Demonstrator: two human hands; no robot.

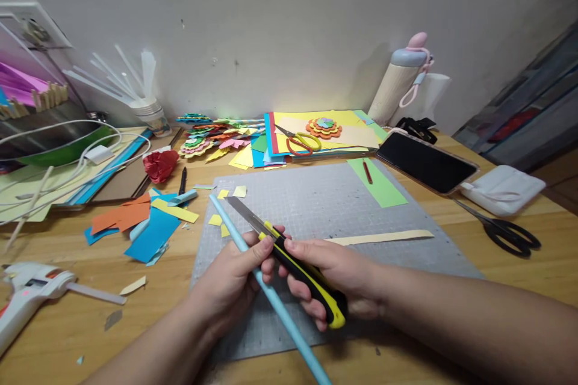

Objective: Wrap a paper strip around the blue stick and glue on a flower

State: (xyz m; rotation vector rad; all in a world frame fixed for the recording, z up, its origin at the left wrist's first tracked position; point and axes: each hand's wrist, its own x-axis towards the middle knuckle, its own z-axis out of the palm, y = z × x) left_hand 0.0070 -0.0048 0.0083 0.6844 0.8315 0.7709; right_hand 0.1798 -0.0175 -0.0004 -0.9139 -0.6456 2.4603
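Note:
My left hand [244, 271] is closed around a thin light-blue paper tube [289, 323], which slants from the upper left down to the near edge of the view. In my right hand [320, 277] is a black and yellow utility knife [311, 283], its blade [242, 212] slid out and pointing up and left, close beside the tube's upper end. Whether the blade touches the tube I cannot tell. Both hands meet above a grey cutting mat [289, 192]. A cream paper strip [383, 237] lies on the mat, behind my right hand.
Coloured paper scraps [153, 234] and a glue gun [36, 295] lie at left. Yellow-red scissors [302, 141] and a layered paper flower [324, 127] rest on stacked paper at the back. Right are a phone [424, 159], black scissors [506, 234] and a bottle [395, 84].

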